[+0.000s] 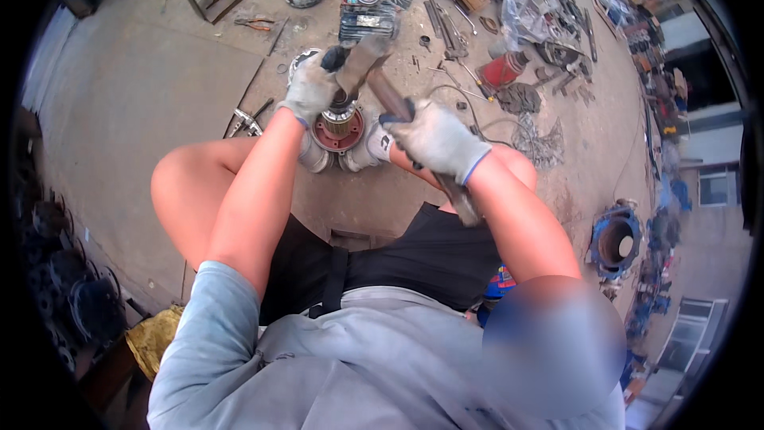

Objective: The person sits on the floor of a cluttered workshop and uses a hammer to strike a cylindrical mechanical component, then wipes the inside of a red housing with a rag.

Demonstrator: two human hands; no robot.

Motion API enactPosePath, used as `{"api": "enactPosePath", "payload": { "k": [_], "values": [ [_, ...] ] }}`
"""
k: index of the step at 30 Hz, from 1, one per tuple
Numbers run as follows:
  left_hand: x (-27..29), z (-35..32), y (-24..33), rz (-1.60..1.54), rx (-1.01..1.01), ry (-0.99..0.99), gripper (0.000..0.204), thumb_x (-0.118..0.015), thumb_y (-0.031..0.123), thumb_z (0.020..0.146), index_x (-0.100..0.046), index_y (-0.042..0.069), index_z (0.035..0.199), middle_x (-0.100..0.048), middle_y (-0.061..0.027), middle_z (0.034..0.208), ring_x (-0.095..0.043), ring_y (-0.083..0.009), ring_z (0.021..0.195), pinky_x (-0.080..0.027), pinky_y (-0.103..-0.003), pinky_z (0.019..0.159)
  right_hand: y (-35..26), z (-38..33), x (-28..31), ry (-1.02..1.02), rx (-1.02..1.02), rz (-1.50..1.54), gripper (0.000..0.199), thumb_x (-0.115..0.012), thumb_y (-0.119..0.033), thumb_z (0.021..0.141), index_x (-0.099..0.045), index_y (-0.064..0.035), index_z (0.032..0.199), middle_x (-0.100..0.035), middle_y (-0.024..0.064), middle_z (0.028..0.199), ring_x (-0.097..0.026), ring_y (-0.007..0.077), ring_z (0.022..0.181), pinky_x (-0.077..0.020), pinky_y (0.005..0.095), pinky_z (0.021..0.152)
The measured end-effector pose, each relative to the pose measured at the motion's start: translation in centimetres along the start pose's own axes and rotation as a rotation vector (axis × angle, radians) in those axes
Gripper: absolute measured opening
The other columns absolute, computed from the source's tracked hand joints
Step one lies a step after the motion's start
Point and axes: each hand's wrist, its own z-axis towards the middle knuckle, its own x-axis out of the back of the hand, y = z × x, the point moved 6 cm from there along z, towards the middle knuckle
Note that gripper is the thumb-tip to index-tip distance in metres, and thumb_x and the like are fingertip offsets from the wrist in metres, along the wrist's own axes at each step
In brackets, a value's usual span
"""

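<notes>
Two gloved hands are at work over a rotor assembly, which stands upright on the floor between my shoes. My right hand is closed firmly around the wooden handle of a hammer, the butt projecting below my grip. The hammer's head is blurred and sits just beside my left hand. That hand is curled at the upper end of the rotor, beside something dark; whether it grips this or the shaft, I cannot tell. Below both hands, a red flange surrounds the rotor's lower part. Ahead of my hands lies a finned motor housing; beyond the left, orange-handled pliers; ahead and right, a red cylinder. In my judgement the rotor is heavy, rigid metal, possibly slick with oil, its core surface open to damage from stray blows. It is best steadied by the shaft or lifted from under the flange.
</notes>
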Motion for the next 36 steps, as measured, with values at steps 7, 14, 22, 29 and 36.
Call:
{"api": "enactPosePath", "payload": {
  "k": [7, 14, 22, 29, 36],
  "values": [
    [0.2, -0.1, -2.4, -0.669, 0.023, 0.119, 0.034, -0.062, 0.005, 0.101, -0.062, 0.008, 0.135, -0.07, -0.0109, 0.119, -0.071, -0.0264, 0.109, -0.058, -0.037, 0.097, -0.4, -7.0, 0.2, -0.004, -0.314, 0.461, 0.022, -0.074, -0.017, 0.096, -0.065, 0.0009, 0.105, -0.063, 0.0095, 0.073, -0.062, 0.0151, 0.065, -0.0502, 0.0346, 0.062],
    [6.1, -1.4, -1.6, -0.72, 0.101, 0.337, 0.027, -0.065, 0.007, 0.104, -0.064, 0.006, 0.131, -0.07, -0.0077, 0.109, -0.071, -0.0205, 0.095, -0.06, -0.034, 0.069, -0.9, -9.2, 2.5, 0.206, -0.313, 0.592, 0.02, -0.075, -0.014, 0.097, -0.065, 0.0015, 0.104, -0.062, 0.004, 0.072, -0.058, 0.0092, 0.066, -0.0491, 0.0311, 0.06],
    [3.0, -2.4, -2.3, -0.375, 0.112, 0.213, 0.025, -0.074, 0.002, 0.093, -0.077, 0.007, 0.118, -0.077, -0.0027, 0.11, -0.069, -0.0103, 0.095, -0.057, -0.027, 0.085, -1.0, -8.4, 3.0, 0.275, -0.13, 0.45, 0.022, -0.077, -0.012, 0.093, -0.065, 0.0003, 0.107, -0.063, 0.0096, 0.072, -0.06, 0.0169, 0.062, -0.0502, 0.0339, 0.06],
    [2.3, -2.2, -1.8, -0.135, 0.068, 0.171, 0.023, -0.08, 0.011, 0.089, -0.078, 0.009, 0.112, -0.078, -0.0054, 0.106, -0.073, -0.0184, 0.095, -0.057, -0.033, 0.086, -2.3, -8.1, 3.1, 0.209, -0.173, 0.539, 0.018, -0.074, -0.008, 0.093, -0.065, -0.0014, 0.107, -0.061, 0.0075, 0.069, -0.06, 0.0163, 0.059, -0.0478, 0.0326, 0.056],
    [2.4, -1.3, -3.2, 0.121, -0.003, 0.125, 0.021, -0.078, 0.012, 0.089, -0.076, 0.011, 0.109, -0.076, -0.0088, 0.107, -0.073, -0.0267, 0.099, -0.057, -0.037, 0.088, -2.1, -7.6, 2.7, 0.163, -0.177, 0.54, 0.02, -0.074, -0.011, 0.093, -0.065, -0.0018, 0.108, -0.062, 0.0096, 0.07, -0.062, 0.0192, 0.061, -0.048, 0.0356, 0.058]
  ]
}}
